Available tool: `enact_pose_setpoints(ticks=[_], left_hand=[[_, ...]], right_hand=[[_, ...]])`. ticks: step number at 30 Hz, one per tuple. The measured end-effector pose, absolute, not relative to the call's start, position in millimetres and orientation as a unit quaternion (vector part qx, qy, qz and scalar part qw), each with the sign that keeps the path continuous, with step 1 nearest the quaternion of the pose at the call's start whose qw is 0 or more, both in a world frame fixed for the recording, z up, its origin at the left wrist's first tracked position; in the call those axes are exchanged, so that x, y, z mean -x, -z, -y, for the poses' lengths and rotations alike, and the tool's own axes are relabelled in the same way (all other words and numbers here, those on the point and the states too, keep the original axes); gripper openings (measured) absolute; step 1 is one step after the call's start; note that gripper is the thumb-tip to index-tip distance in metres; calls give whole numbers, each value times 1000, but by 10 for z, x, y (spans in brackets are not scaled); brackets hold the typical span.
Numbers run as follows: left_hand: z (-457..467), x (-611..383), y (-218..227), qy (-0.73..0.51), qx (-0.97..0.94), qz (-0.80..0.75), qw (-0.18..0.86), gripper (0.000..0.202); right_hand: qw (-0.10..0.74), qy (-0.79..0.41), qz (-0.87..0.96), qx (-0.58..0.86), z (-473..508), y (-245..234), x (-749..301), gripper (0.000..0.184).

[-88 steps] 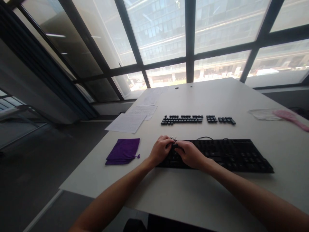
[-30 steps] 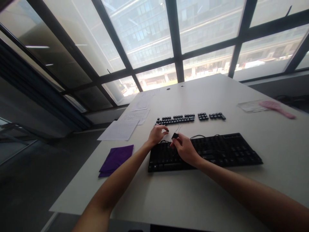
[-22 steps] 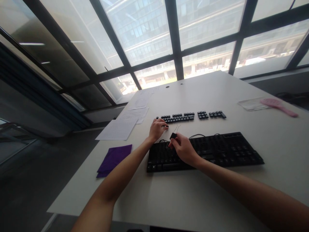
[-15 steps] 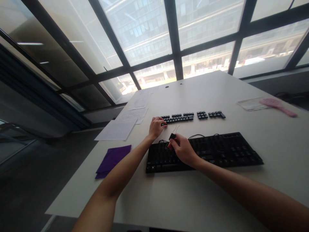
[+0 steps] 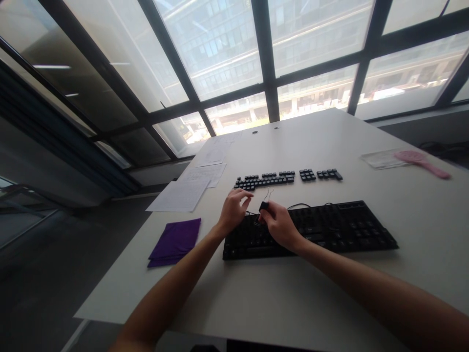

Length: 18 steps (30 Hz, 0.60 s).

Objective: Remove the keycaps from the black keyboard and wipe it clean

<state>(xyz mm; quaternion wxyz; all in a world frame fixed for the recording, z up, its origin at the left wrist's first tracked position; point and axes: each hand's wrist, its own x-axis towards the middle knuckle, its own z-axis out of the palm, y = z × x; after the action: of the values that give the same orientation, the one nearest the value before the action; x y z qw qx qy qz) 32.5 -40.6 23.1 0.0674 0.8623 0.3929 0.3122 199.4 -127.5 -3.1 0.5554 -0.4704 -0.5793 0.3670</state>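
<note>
As R hand (image 5: 281,227) holds wire tool (image 5: 263,206), lower end unclear | kbd (image 5: 344,227) part-hid

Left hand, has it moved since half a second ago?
Yes. The left hand has drawn back toward the keyboard: it covered the left end of the loose keycaps, which now shows beyond it.

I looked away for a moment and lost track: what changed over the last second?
The left hand reached forward to the keycap rows, let go of the small dark piece it was pinching, and drew back, fingers now parted. The right hand still holds the black wire tool over the keyboard; keyboard and purple pouch look unmoved.
</note>
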Motion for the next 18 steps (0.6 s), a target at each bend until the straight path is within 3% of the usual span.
enact_pose_setpoints(ticks=[5,13,18], left_hand=[[905,-302,-64,-276,-868,-398,108,16],[916,-260,25,-294,-859,-399,130,19],[980,-254,-33,-298,-864,-375,156,20]], right_hand=[[503,-316,646,479,1324,17,-1987,17],[389,-235,781,428,1437,10,-2031,13],[382,-153,798,440,1519,92,-2106,15]])
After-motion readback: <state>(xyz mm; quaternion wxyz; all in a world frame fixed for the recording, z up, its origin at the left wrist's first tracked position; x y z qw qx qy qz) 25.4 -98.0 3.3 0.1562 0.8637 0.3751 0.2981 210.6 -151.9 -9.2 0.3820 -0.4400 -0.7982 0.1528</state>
